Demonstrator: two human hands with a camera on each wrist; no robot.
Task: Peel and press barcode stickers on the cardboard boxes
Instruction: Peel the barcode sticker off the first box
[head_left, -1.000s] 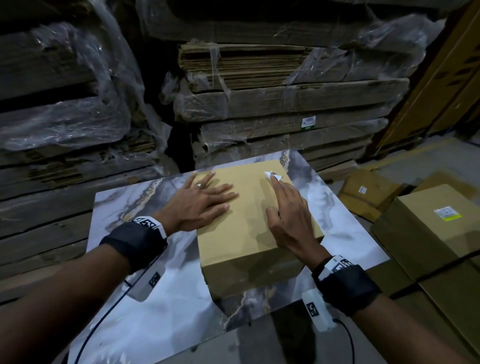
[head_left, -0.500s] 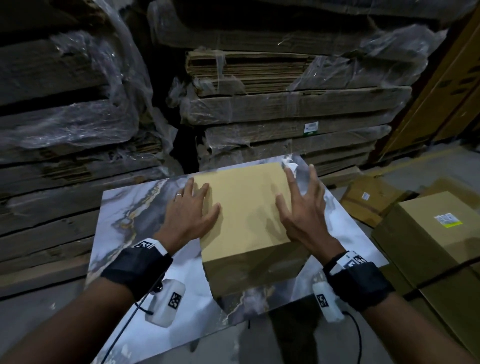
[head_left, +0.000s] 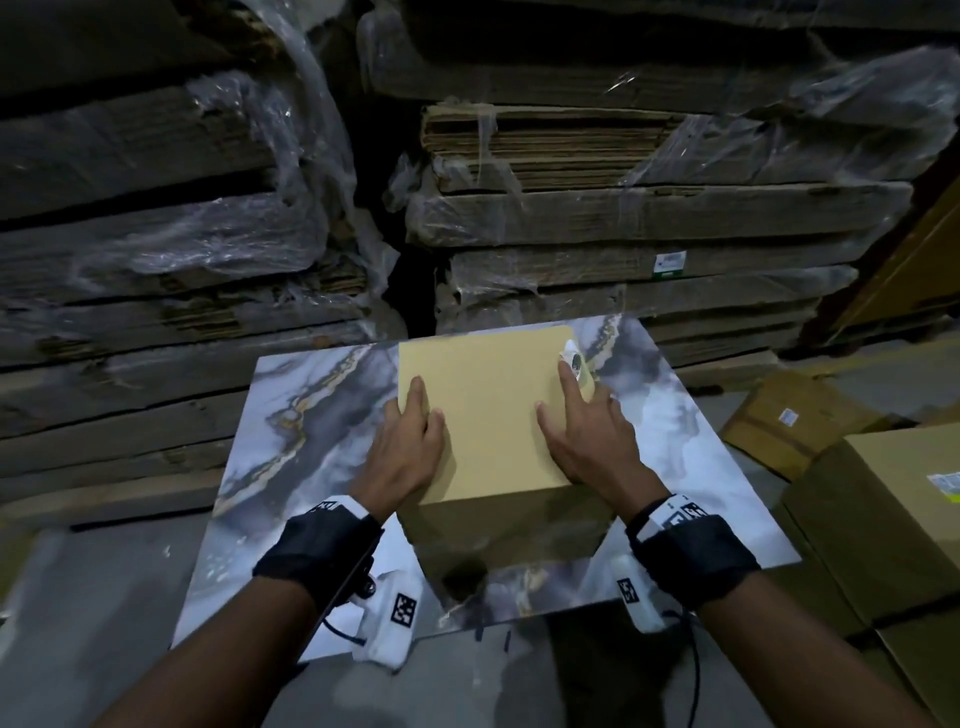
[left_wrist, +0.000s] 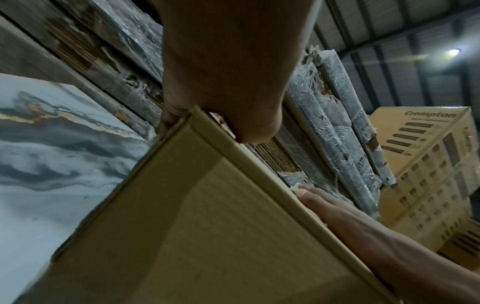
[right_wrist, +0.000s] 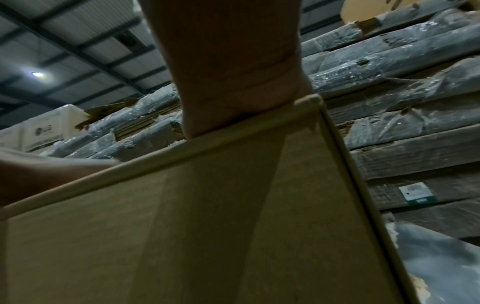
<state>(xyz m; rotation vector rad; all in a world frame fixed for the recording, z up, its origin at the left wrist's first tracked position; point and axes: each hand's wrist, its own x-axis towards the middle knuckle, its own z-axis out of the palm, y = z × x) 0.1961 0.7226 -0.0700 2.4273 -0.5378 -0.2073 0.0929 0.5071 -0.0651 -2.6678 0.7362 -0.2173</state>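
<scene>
A plain cardboard box (head_left: 488, 415) stands on the marble-patterned table (head_left: 311, 447). A small white sticker (head_left: 571, 358) sits crumpled at the far right edge of the box top. My right hand (head_left: 582, 415) lies along the box's right edge, its straight index finger touching the sticker and its other fingers hanging over the side. At the left edge my left hand (head_left: 415, 421) rests with index finger and thumb on top. The left wrist view shows the left palm (left_wrist: 223, 82) on the box (left_wrist: 207, 226). In the right wrist view the right palm (right_wrist: 228, 72) presses the box (right_wrist: 182, 226).
Plastic-wrapped stacks of flattened cardboard (head_left: 623, 218) rise right behind the table. On the floor to the right stand labelled boxes (head_left: 883, 519) and a smaller one (head_left: 789, 421). A printed carton (left_wrist: 428, 164) stands farther right.
The box has turned from skewed to square with the table. My left hand slid from the top to the left edge. My right hand moved along the right edge, index finger following the sticker.
</scene>
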